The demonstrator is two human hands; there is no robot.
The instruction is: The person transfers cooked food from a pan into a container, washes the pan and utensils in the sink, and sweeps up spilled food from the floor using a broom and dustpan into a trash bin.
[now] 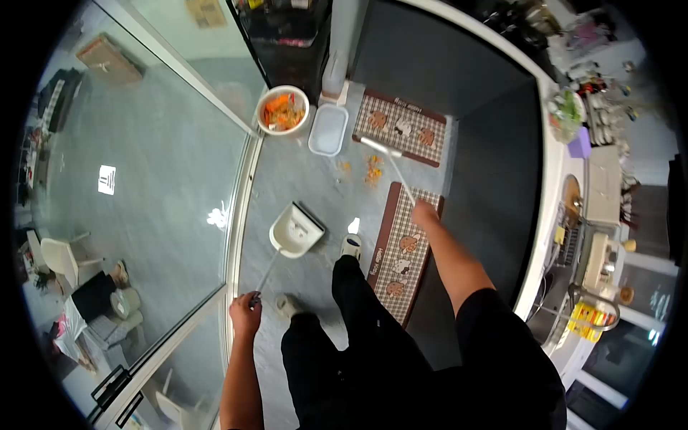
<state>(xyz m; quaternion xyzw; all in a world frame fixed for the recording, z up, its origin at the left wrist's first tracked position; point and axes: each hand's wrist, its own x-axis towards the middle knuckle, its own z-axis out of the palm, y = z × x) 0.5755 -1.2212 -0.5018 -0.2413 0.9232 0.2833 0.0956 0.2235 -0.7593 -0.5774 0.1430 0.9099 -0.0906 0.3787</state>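
Note:
My left hand [246, 313] is closed around the handle of a white long-handled dustpan [292, 231]. The pan rests on the grey floor with its dark-edged mouth facing up and right. My right hand [424, 213] grips the pole of a white broom [381, 147], whose head lies over the edge of the upper checked mat. Orange and yellow food scraps [373, 170] lie in a small heap just below the broom head, with a smaller patch of scraps [345, 167] to the left.
A white bin [283, 110] filled with orange scraps stands by the glass door frame, beside a pale plastic tub [329, 130]. Two brown checked mats [406, 129] lie along dark cabinets [487, 172]. A counter with a sink runs down the right. My shoes [351, 246] are near the dustpan.

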